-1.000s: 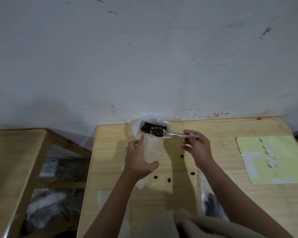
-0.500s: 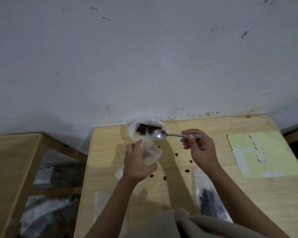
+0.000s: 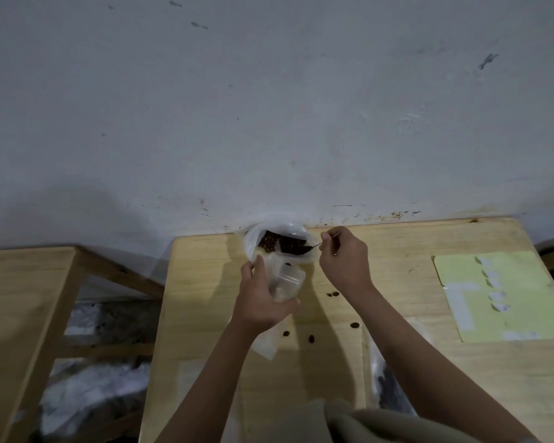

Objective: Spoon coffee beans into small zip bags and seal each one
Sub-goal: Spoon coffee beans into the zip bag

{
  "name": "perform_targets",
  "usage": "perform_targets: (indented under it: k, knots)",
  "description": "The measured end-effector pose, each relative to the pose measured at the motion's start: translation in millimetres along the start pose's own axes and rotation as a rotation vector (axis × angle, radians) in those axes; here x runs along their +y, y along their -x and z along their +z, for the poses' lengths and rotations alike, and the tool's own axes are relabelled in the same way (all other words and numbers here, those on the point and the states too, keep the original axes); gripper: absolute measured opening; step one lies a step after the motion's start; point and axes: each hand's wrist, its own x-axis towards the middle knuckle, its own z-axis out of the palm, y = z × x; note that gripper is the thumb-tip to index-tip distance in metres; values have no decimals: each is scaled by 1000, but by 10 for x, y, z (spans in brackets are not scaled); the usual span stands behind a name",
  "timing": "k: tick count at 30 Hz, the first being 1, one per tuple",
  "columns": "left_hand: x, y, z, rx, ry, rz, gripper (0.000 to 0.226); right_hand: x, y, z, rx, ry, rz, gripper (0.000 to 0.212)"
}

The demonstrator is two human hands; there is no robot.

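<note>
A clear plastic bag of coffee beans (image 3: 271,242) stands open at the back edge of the wooden table (image 3: 406,251), against the wall. My right hand (image 3: 344,259) pinches the handle of a metal spoon (image 3: 314,246), whose bowl is dipped into the beans. My left hand (image 3: 259,300) grips a small clear zip bag (image 3: 285,282) with its mouth held open, just in front of the bean bag. A filled zip bag (image 3: 389,388) lies flat near the table's front, right of my right forearm.
Several loose beans (image 3: 333,294) lie scattered on the table between my arms. A yellow-green sheet with white labels (image 3: 496,295) lies at the right. A second wooden table (image 3: 23,282) stands to the left, with a gap between them.
My right hand has moved the spoon from above the small zip bag back into the bean bag. The left hand still holds the zip bag open.
</note>
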Motion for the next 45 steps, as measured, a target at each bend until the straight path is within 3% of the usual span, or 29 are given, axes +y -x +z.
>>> perform_targets:
  k: [7, 12, 15, 29, 37, 45]
  knots:
    - [183, -47, -71, -10, 103, 57, 108, 204, 9, 142, 75, -215, 250, 12]
    - [257, -32, -76, -43, 183, 17, 103, 294, 65, 250, 112, -637, 573, 17]
    - [244, -13, -84, -49, 168, 10, 103, 255, 66, 233, 111, -746, 664, 18]
    - [-43, 43, -16, -54, 9, -27, 108, 420, 246, -209, 62, -795, 575, 20]
    - [-91, 84, 55, -56, -41, -35, 108, 349, 412, -572, -67, -777, 374, 22]
    - [-89, 114, 82, -42, -16, -7, 110, 125, 490, -644, -133, -481, -3, 26]
